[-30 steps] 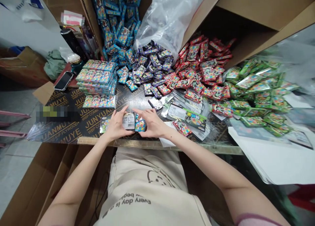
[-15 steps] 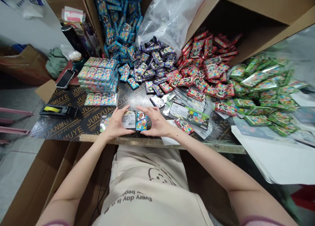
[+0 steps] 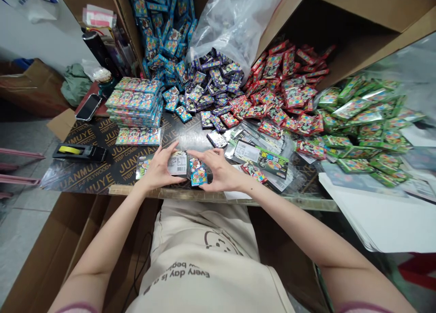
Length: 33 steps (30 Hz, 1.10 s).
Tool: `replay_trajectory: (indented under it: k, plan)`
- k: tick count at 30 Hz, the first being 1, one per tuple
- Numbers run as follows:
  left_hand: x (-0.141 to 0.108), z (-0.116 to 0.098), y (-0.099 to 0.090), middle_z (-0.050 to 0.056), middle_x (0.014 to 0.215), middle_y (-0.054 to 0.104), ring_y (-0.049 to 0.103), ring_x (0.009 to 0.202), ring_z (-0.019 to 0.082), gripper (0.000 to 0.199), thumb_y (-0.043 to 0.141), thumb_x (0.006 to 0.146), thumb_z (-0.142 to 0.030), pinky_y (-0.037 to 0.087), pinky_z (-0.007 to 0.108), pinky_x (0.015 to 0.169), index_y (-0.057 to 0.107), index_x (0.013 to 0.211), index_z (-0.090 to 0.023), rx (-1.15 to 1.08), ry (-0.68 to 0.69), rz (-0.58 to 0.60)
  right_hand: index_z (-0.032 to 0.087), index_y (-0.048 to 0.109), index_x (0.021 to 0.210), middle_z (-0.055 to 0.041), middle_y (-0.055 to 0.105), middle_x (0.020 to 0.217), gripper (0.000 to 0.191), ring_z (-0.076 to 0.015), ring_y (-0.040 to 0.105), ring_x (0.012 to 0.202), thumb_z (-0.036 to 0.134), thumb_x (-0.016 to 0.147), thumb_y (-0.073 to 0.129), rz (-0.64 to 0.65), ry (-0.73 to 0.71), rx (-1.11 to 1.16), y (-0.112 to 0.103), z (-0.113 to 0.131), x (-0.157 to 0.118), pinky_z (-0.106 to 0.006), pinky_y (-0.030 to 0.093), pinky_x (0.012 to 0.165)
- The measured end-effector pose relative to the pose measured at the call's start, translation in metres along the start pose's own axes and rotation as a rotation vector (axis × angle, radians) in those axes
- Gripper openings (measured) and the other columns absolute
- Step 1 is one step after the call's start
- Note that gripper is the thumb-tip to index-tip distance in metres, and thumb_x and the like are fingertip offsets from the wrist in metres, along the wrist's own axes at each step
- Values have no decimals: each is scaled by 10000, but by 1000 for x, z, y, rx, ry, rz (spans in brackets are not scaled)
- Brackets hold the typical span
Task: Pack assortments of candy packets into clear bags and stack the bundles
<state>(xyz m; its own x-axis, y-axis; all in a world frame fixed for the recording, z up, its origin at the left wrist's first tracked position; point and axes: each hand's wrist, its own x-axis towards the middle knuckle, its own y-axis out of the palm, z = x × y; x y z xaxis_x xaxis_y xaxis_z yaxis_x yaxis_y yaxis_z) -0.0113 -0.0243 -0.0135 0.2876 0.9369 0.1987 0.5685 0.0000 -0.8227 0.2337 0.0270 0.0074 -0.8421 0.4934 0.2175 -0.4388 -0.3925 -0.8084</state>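
Note:
Near the table's front edge, my left hand (image 3: 160, 168) curves its thumb and fingers around a dark flat pack with a white barcode label (image 3: 178, 163); the pack's left part runs under the hand. My right hand (image 3: 220, 170) grips a small blue packet (image 3: 198, 171) by its top and bottom ends. The blue packet lies slightly tilted, just right of the barcode label. Behind my right hand sits a black-and-white packet (image 3: 217, 139). Right of it are a green-and-black printed pack (image 3: 261, 158) and a red packet (image 3: 254, 172).
A stack of wrapped multicoloured packs (image 3: 134, 104) stands at back left, beside a phone (image 3: 88, 107) and a tape dispenser (image 3: 80, 152). Piles of blue (image 3: 170, 45), purple (image 3: 216, 77), red (image 3: 289, 90) and green packets (image 3: 368, 126) spread along the back and right. White sheets (image 3: 378, 213) lie at right.
The blue packet has tilted and shifted slightly right and toward the front edge, with my right hand around it. My left hand has barely moved.

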Motion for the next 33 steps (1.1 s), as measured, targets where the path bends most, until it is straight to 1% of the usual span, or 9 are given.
replay_trajectory:
  k: [4, 11, 17, 22, 24, 27, 29, 31, 33]
  plan:
    - [-2, -4, 2, 107, 1315, 581, 562, 1223, 292, 1082, 813, 611, -422, 211, 552, 1185, 213, 1490, -228, -33, 96, 48, 191, 297, 1465, -139, 600, 1243, 844, -291, 536, 1041, 359, 719, 653, 24, 4, -8, -7, -2, 2, -427, 286, 914]
    - [-5, -8, 15, 151, 1415, 507, 523, 1271, 317, 1038, 802, 620, -435, 237, 562, 1171, 251, 1471, -212, -6, 135, -24, 197, 328, 1462, -137, 624, 1191, 796, -304, 536, 1048, 394, 768, 665, 24, 13, -96, -3, 4, 4, -430, 306, 897]
    - [-2, -10, 15, 134, 1338, 552, 592, 1151, 288, 1078, 817, 604, -478, 327, 525, 1123, 233, 1472, -220, -23, 13, -225, 211, 342, 1455, -164, 523, 1369, 917, -341, 435, 1256, 704, 737, 629, -245, 67, -97, 8, 7, 1, -492, 236, 1035]
    - [2, -11, 14, 105, 1251, 586, 577, 1144, 279, 1111, 816, 610, -495, 380, 492, 1078, 190, 1492, -238, -13, -35, -210, 244, 271, 1493, -110, 604, 1303, 669, -281, 490, 1228, 554, 928, 450, -163, 28, -23, 13, 13, 0, -509, 151, 1098]
    - [3, -9, 17, 110, 1259, 580, 570, 1152, 278, 1107, 806, 632, -490, 357, 507, 1094, 166, 1501, -239, 2, -48, -193, 261, 331, 1467, -111, 573, 1346, 585, -284, 492, 1231, 516, 947, 417, -214, 125, -70, 12, -2, 2, -518, 166, 1091]
    - [3, -2, 28, 119, 1277, 570, 557, 1171, 292, 1100, 801, 644, -471, 299, 554, 1121, 161, 1507, -237, 66, -91, -156, 225, 446, 1397, -148, 621, 1240, 578, -344, 488, 1198, 513, 899, 504, -400, 495, -282, 8, -42, 4, -552, 220, 1035]
    - [2, 4, 37, 125, 1249, 583, 553, 1171, 309, 1075, 794, 648, -464, 283, 587, 1115, 189, 1503, -224, 129, -117, -105, 183, 543, 1302, -168, 662, 1110, 566, -376, 508, 1127, 494, 833, 598, -297, 613, -407, 8, -68, 5, -568, 256, 993]
    - [0, 9, 46, 138, 1228, 589, 549, 1167, 318, 1008, 770, 672, -464, 284, 603, 1106, 241, 1488, -201, 191, -131, -46, 163, 614, 1195, -160, 679, 1014, 451, -358, 544, 1049, 405, 815, 617, -130, 587, -450, 8, -82, 5, -534, 301, 959]
    - [-2, 13, 54, 154, 1245, 577, 538, 1178, 319, 935, 740, 701, -472, 271, 603, 1114, 292, 1468, -180, 239, -125, -8, 152, 637, 1144, -141, 676, 986, 368, -299, 579, 965, 330, 828, 576, -89, 531, -399, 7, -84, 9, -431, 363, 897]
